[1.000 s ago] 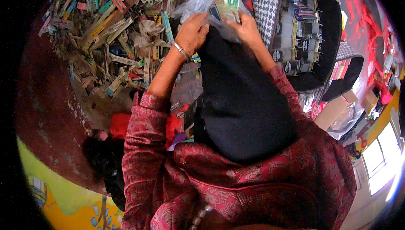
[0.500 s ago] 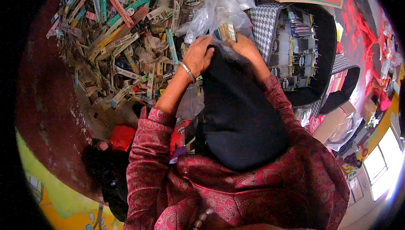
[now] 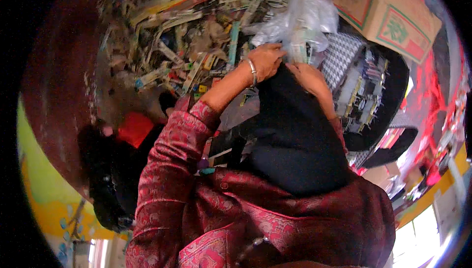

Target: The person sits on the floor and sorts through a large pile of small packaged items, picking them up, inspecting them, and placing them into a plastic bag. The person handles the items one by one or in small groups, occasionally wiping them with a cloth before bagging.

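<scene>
My left hand (image 3: 268,61), with a metal bangle on the wrist, grips a clear plastic bag (image 3: 300,22) from its left side. My right hand (image 3: 309,78) holds the bag's lower right, where small green and white packets show through the plastic. A black cloth (image 3: 295,135) drapes from under both hands down over my lap. Red patterned sleeves cover my arms.
A big heap of long thin packets and wrappers (image 3: 177,46) lies on the brown floor at upper left. A cardboard box (image 3: 388,12) stands at upper right, a black tray of packed items (image 3: 368,91) beside it. A red item (image 3: 132,128) sits lower left.
Both hands and the plastic bag sit a little lower in the picture now, and the view has tilted so the cardboard box shows more fully. The grip on the bag looks unchanged.
</scene>
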Tool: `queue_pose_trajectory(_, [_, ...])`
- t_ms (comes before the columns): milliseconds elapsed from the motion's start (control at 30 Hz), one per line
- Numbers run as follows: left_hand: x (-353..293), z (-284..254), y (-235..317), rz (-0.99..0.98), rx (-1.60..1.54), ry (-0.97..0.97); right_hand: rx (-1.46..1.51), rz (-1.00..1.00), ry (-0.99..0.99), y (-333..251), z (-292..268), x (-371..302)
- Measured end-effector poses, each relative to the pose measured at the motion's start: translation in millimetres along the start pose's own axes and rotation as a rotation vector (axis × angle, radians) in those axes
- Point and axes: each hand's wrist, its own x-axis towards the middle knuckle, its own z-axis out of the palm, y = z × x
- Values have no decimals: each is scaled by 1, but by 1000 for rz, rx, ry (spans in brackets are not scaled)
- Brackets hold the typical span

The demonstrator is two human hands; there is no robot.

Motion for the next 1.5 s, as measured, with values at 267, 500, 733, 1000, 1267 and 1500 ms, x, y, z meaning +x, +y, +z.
queue_pose_trajectory(267, [-120, -173, 11, -745, -342, -70, -189, 22, 323, -28, -45, -37])
queue_pose_trajectory(500, [-251, -225, 99, -731, -599, 625, -328, -408, 593, -108, -126, -56])
queue_pose_trajectory(733, [-282, -226, 106, -548, -1449, 1031, 385, -712, -194, -259, -203, -68])
queue_pose_trajectory(1000, [-301, -228, 100, -482, -1477, 1222, 421, -839, -330, -331, -127, -15])
queue_pose_trajectory(1267, [-316, -231, 94, -548, -1501, 1137, -386, -728, -74, -289, -46, 130])
queue_pose_trajectory(1500, [-312, -226, 88, -604, -1547, 1226, -831, -846, 348, -297, 41, 160])
